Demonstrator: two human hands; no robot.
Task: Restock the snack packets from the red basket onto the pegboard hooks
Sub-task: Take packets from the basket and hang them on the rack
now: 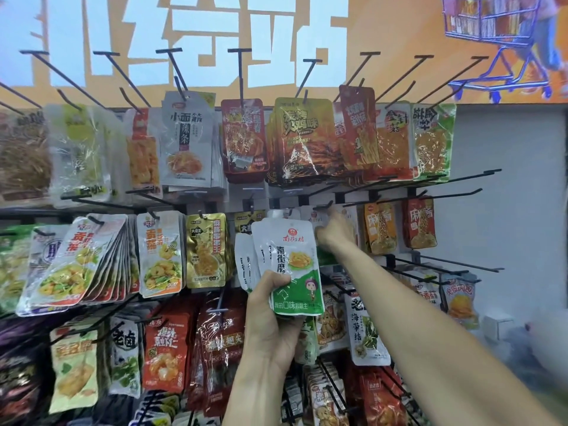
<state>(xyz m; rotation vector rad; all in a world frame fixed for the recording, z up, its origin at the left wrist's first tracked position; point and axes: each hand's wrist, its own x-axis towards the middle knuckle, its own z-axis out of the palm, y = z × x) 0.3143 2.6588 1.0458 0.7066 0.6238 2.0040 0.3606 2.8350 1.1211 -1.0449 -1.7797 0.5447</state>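
Observation:
My left hand (pixel 272 315) grips a small stack of white-and-green snack packets (pixel 289 265), held upright in front of the middle row of the pegboard. My right hand (pixel 333 230) reaches up to a black hook (pixel 322 206) in that row and pinches a white packet (pixel 319 221) at the hook's tip. The packet's lower part is hidden behind my hand and the stack. The red basket is out of view.
The pegboard carries rows of hanging snack packets: grey, red and green ones on top (pixel 187 142), yellow and gold ones mid left (pixel 159 253), orange and red ones mid right (pixel 419 226). Several bare black hooks (pixel 461 176) jut out at right. An orange poster (pixel 215 41) hangs above.

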